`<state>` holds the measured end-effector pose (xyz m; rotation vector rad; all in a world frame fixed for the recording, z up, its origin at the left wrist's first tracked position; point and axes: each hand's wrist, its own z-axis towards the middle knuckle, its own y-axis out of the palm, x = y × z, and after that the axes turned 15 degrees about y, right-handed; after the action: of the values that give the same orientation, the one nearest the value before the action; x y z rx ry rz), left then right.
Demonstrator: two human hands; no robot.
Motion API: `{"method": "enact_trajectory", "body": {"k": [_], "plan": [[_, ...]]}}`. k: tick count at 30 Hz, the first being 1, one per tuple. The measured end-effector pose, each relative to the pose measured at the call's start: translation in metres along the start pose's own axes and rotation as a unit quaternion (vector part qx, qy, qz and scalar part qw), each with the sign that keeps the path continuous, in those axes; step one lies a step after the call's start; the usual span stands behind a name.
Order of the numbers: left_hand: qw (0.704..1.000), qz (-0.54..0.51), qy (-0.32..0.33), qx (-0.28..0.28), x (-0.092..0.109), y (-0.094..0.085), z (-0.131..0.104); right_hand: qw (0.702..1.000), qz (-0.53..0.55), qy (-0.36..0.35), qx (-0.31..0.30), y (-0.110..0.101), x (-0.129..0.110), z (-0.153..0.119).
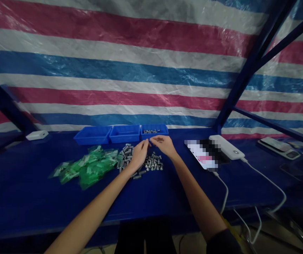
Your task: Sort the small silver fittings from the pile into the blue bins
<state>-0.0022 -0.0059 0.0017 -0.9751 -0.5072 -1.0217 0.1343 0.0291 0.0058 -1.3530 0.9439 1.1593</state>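
Note:
My left hand [140, 154] is closed in a pinch above the inner edges of two heaps of metal parts. Facing it, fingertips almost meeting, my right hand [164, 144] is pinched too, just in front of the right blue bin. Whatever lies between the fingers is too small to make out. Silver cylindrical pieces [127, 151] are heaped beside and partly behind my left hand. Under and between the hands lies a pile of short silver screw-like parts with round heads [154, 163]. Small clear bags with green on them [90, 167] form a mound further left.
Three blue bins stand in a row at the back: a left bin [92, 137], a middle bin [125, 134] and a right bin [154, 127] with small metal parts. Rightward lie a phone [201, 157], a white power bank [227, 147] with cables, and a small scale [278, 147].

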Motion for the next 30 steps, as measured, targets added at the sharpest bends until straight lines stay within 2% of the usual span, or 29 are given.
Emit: {"method": "enact_trajectory", "body": {"k": [3,6,11,13,15,18,20,23,27,30], "plan": [[1.0,0.005,-0.001,0.0,-0.001,0.001,0.0,0.996,0.0,0.062,0.062,-0.005,0.003,0.003],[1.0,0.016,-0.008,-0.006,-0.001,0.001,-0.001,0.993,0.016,0.071,0.092,-0.009,0.003,0.005],[0.998,0.052,-0.002,-0.022,0.0,0.001,-0.002,0.996,0.077,-0.015,0.034,-0.009,-0.003,0.006],[0.993,0.109,0.024,-0.041,0.002,0.0,-0.003,0.999,0.018,-0.024,0.029,-0.01,-0.004,0.004],[0.977,0.196,0.054,-0.068,0.004,-0.001,-0.005,0.995,-0.091,0.003,0.038,-0.012,-0.004,0.0],[0.947,0.284,0.087,-0.125,0.004,-0.001,-0.008,0.963,-0.253,0.074,0.062,-0.016,-0.001,-0.007],[0.937,0.286,0.104,-0.169,0.003,0.001,-0.01,0.947,-0.296,0.113,0.061,-0.017,0.001,-0.009],[0.936,0.272,0.113,-0.195,0.001,0.005,-0.011,0.953,-0.252,0.162,0.033,-0.016,0.006,-0.008],[0.947,0.248,0.086,-0.188,-0.001,0.007,-0.01,0.966,-0.16,0.202,-0.005,-0.011,0.008,-0.005],[0.954,0.227,0.075,-0.181,-0.006,0.007,-0.008,0.968,-0.139,0.207,-0.027,-0.009,0.006,-0.006]]}}
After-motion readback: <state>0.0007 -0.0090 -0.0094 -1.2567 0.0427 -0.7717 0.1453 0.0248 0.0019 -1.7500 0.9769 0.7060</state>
